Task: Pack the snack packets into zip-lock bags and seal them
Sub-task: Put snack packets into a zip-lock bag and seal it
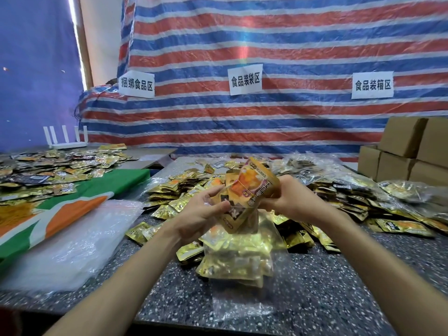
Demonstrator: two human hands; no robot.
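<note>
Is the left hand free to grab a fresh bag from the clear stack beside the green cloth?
Probably not yet: the left hand grips the half-filled zip-lock bag. The way to the clear stack looks open, though.

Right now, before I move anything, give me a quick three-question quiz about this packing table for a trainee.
1. True or false: the zip-lock bag below the right hand is empty.
2. The cardboard boxes stand: A far right, B far left, C front centre.
3. What does the right hand grip?
Key: 1 false; 2 A; 3 a bundle of snack packets.
</note>
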